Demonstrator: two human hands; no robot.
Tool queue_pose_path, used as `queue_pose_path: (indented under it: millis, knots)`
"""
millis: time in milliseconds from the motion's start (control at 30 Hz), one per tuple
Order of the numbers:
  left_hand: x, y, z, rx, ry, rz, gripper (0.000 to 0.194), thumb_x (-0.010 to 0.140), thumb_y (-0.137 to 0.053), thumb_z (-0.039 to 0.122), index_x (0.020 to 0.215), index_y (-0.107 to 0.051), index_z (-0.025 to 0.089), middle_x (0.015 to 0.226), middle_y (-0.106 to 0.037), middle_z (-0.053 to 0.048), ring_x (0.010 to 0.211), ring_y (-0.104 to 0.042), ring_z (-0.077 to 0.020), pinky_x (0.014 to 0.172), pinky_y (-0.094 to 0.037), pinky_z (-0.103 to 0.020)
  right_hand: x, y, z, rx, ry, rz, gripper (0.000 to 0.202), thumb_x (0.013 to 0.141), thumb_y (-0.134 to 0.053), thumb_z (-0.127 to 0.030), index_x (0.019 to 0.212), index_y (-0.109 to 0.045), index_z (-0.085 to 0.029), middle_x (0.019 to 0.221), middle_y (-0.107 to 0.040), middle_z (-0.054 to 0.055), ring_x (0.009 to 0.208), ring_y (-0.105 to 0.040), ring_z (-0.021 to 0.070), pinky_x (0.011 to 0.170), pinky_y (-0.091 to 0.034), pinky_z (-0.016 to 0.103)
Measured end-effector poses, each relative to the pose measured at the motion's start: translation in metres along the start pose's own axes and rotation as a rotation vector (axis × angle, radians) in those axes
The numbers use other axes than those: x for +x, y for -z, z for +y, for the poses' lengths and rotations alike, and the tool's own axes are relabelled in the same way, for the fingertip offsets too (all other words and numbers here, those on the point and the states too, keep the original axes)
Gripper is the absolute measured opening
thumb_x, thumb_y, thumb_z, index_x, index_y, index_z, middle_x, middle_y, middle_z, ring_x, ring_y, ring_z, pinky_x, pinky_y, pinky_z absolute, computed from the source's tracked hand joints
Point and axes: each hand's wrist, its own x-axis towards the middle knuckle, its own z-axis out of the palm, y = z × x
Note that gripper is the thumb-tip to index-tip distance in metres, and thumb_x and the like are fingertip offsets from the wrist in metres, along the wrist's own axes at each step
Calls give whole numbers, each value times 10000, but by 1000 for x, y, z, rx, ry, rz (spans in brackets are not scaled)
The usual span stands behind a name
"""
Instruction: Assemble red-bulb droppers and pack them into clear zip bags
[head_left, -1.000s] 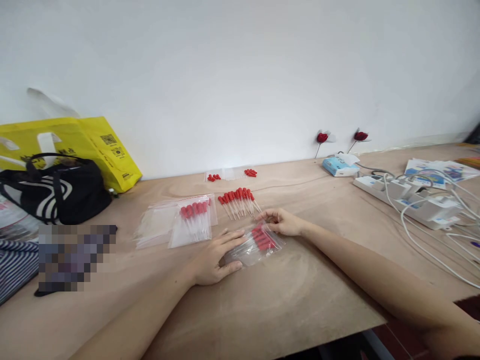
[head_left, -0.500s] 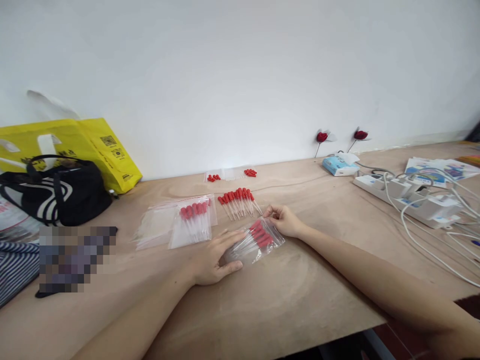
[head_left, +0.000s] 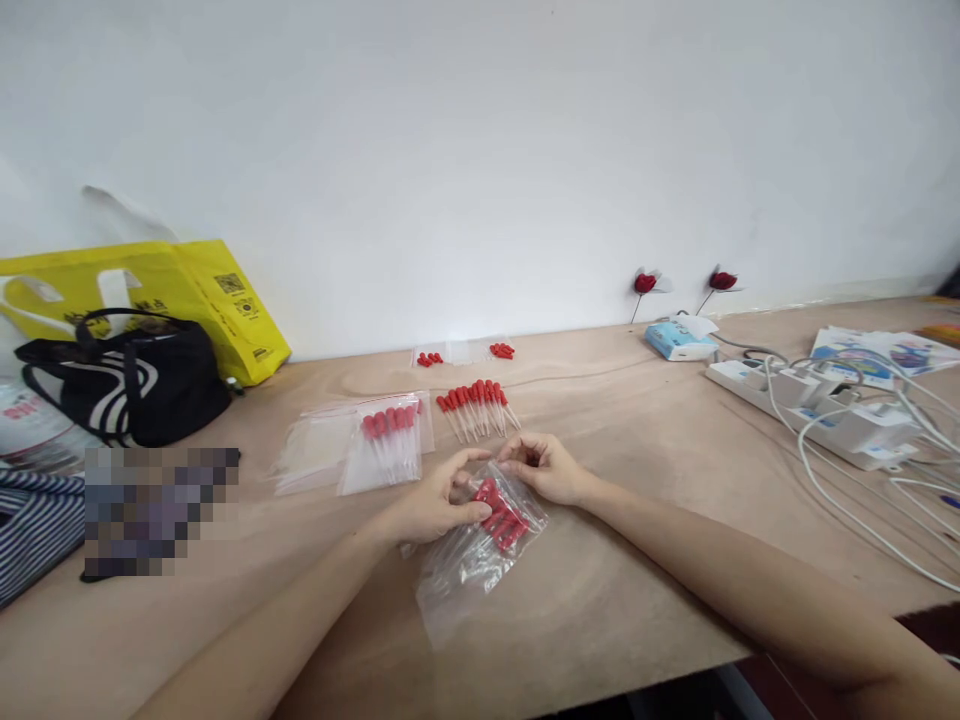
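Between my hands is a clear zip bag (head_left: 465, 570) with red-bulbed droppers (head_left: 504, 522) inside, tilted with its lower end toward the table's front. My left hand (head_left: 439, 500) holds the bag's left side, thumb over the red bulbs and fingers curled. At the bag's far top edge, my right hand (head_left: 551, 468) pinches the plastic with curled fingers. Just beyond lies a fanned row of loose droppers (head_left: 478, 408). To their left, a bag of droppers (head_left: 388, 450) rests on a stack of flat bags (head_left: 311, 450).
Against the wall lie small red bulbs (head_left: 430, 359) on clear plastic. A yellow bag (head_left: 247, 345) and a black bag (head_left: 176, 385) stand at left. At right are a tissue pack (head_left: 681, 342), a power strip (head_left: 810, 410) with cables, and two red artificial flowers (head_left: 645, 283).
The bag has turned and lifted, its lower end swinging toward the front. My left hand has curled around its side, and my right hand has shifted slightly left and nearer.
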Motion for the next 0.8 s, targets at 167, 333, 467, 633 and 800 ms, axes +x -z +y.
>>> queue_pose_path:
  millis: [167, 333, 467, 633, 800]
  knots:
    - [-4, 30, 6, -183, -14, 465, 593, 628, -713, 250, 1139, -414, 219, 965, -564, -49, 702, -607, -133, 585, -511, -252, 5, 27, 16, -251, -47, 224, 139, 690, -573, -310, 728, -581, -176, 797, -477, 9, 503, -382, 55, 504, -370, 221]
    - [-11, 93, -1, -346, -36, 985, 434, 641, -686, 74, 1009, -483, 184, 825, -603, -10, 578, -607, -87, 574, -509, -212, 6, 50, 30, -337, -130, 349, 168, 691, -546, -334, 724, -578, -172, 723, -452, -7, 476, -375, 59, 502, -369, 234]
    - [-8, 117, -19, -216, 15, 1095, 393, 662, -658, 50, 993, -481, 165, 764, -595, -2, 585, -606, -94, 638, -511, -254, 5, 50, 29, -381, -139, 326, 150, 688, -546, -309, 731, -582, -170, 777, -464, 6, 497, -410, 60, 531, -387, 244]
    - [5, 126, -39, 76, 100, 1147, 522, 579, -739, 221, 1037, -495, 168, 823, -592, -24, 790, -591, -172, 750, -469, -297, 4, 47, 22, -417, -128, 311, 104, 692, -539, -263, 716, -580, -170, 788, -463, 15, 519, -418, 67, 554, -406, 249]
    - [-8, 150, -50, 360, 232, 1149, 463, 697, -601, 411, 1062, -483, 153, 1042, -551, -67, 1002, -492, -253, 861, -385, -381, 5, 47, 19, -428, -160, 304, 92, 701, -530, -245, 714, -579, -169, 781, -461, 15, 536, -434, 74, 566, -410, 251]
